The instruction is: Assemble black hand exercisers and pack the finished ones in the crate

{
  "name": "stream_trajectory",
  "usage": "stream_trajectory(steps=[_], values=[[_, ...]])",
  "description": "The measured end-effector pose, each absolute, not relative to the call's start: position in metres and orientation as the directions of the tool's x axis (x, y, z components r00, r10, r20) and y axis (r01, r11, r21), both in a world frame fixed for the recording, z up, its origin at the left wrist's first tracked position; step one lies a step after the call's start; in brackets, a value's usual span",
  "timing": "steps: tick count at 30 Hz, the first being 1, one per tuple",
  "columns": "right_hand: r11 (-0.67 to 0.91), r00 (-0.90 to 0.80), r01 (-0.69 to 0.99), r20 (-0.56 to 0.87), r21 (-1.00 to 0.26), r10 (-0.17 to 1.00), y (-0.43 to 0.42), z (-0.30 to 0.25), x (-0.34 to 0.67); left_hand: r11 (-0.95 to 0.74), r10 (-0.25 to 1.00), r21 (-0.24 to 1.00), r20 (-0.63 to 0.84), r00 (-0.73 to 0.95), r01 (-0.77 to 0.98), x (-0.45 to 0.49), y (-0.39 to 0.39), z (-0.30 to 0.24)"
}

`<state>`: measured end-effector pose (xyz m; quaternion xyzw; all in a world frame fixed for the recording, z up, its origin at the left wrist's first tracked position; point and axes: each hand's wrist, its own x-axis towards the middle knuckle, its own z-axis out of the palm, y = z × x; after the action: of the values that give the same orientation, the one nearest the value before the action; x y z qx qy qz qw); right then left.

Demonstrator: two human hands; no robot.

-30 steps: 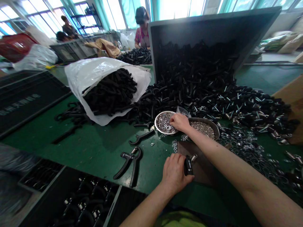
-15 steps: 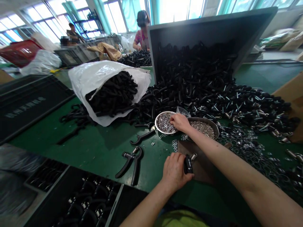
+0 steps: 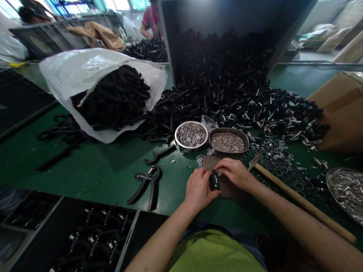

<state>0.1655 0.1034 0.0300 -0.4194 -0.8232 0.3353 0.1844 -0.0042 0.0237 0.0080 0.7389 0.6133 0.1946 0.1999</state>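
My left hand (image 3: 197, 187) is closed around a black hand-grip part (image 3: 216, 181), holding it over a dark flat plate (image 3: 228, 190) on the bench. At that part's far end, by a small metal spring (image 3: 219, 173), the fingertips of my right hand (image 3: 236, 174) are pinched together. Whatever lies between those fingertips is too small to make out. To the left lies an assembled black hand grip (image 3: 154, 185) with its spring, and above it a loose black handle (image 3: 161, 153). Small washers (image 3: 199, 161) are scattered just beyond my hands.
Behind my hands stand a round bowl (image 3: 191, 147) of washers and an oval tin (image 3: 229, 153) of small metal pieces. A wooden-handled hammer (image 3: 300, 200) lies at right. A white sack (image 3: 65, 71), a large grey bin (image 3: 195, 19) and a cardboard box (image 3: 340, 109) surround black parts. A person works beyond.
My right hand has come back from the washer bowl to the black part in my left hand. The view has tilted down and turned right, showing the hammer.
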Motion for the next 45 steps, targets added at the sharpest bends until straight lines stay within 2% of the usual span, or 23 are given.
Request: stream_trajectory(steps=[4, 6, 8, 10, 12, 16, 17, 19, 21, 25, 29, 34, 36, 38, 41, 43, 45], values=[[0.438, -0.551, 0.603, 0.049, -0.667, 0.833, 0.090, 0.020, 0.158, -0.176, 0.983, 0.526, 0.050, 0.177, 0.832, -0.004, 0.024, 0.008], [0.562, -0.614, 0.625, 0.104, -0.541, 0.783, 0.084, 0.018, 0.152, -0.183, 0.982, 0.516, 0.054, 0.181, 0.837, -0.003, 0.024, 0.006], [0.706, -0.709, 0.610, 0.151, -0.359, 0.689, 0.076, 0.016, 0.149, -0.182, 0.982, 0.500, 0.053, 0.180, 0.847, -0.002, 0.024, 0.005], [0.772, -0.759, 0.586, 0.165, -0.246, 0.629, 0.070, 0.017, 0.150, -0.179, 0.983, 0.492, 0.054, 0.175, 0.852, -0.002, 0.024, 0.005], [0.737, -0.736, 0.617, 0.127, -0.278, 0.665, 0.074, 0.023, 0.154, -0.181, 0.983, 0.509, 0.060, 0.175, 0.842, -0.002, 0.024, 0.006], [0.551, -0.700, 0.633, -0.097, -0.544, 0.707, 0.129, 0.051, 0.159, -0.208, 0.975, 0.566, 0.058, 0.213, 0.798, -0.005, 0.024, 0.010], [0.512, -0.661, 0.646, -0.080, -0.566, 0.746, 0.150, 0.058, 0.157, -0.219, 0.972, 0.570, 0.054, 0.230, 0.792, -0.006, 0.025, 0.011], [0.417, -0.445, 0.784, 0.051, -0.461, 0.894, 0.196, 0.066, 0.149, -0.240, 0.964, 0.569, 0.046, 0.261, 0.787, -0.007, 0.025, 0.011], [0.359, -0.365, 0.838, 0.065, -0.412, 0.929, 0.238, 0.064, 0.135, -0.254, 0.959, 0.563, 0.042, 0.280, 0.786, -0.008, 0.026, 0.011], [0.307, -0.332, 0.889, -0.015, -0.340, 0.943, 0.287, 0.040, 0.104, -0.255, 0.957, 0.554, 0.030, 0.287, 0.793, -0.008, 0.028, 0.010], [0.270, -0.300, 0.921, -0.071, -0.280, 0.951, 0.298, 0.021, 0.088, -0.246, 0.959, 0.562, 0.023, 0.283, 0.790, -0.008, 0.029, 0.010], [0.253, -0.281, 0.925, -0.063, -0.284, 0.958, 0.297, 0.016, 0.089, -0.204, 0.969, 0.637, 0.023, 0.246, 0.744, -0.007, 0.031, 0.009], [0.246, -0.267, 0.919, -0.028, -0.308, 0.963, 0.295, 0.018, 0.091, -0.139, 0.983, 0.730, 0.022, 0.181, 0.670, -0.008, 0.033, 0.010], [0.244, -0.250, 0.906, 0.028, -0.346, 0.968, 0.292, 0.023, 0.094, -0.009, 0.997, 0.855, -0.031, 0.068, 0.519, -0.010, 0.035, 0.012], [0.254, -0.217, 0.866, 0.133, -0.431, 0.967, 0.281, 0.036, 0.103, 0.277, 0.961, 0.952, -0.272, -0.059, 0.129, -0.016, 0.035, 0.018], [0.266, -0.200, 0.831, 0.183, -0.489, 0.963, 0.269, 0.044, 0.113, 0.440, 0.891, 0.879, -0.453, -0.034, -0.182, -0.020, 0.033, 0.021], [0.263, -0.179, 0.763, 0.198, -0.590, 0.964, 0.250, 0.049, 0.126, 0.527, 0.821, 0.724, -0.568, 0.048, -0.445, -0.023, 0.030, 0.024]])
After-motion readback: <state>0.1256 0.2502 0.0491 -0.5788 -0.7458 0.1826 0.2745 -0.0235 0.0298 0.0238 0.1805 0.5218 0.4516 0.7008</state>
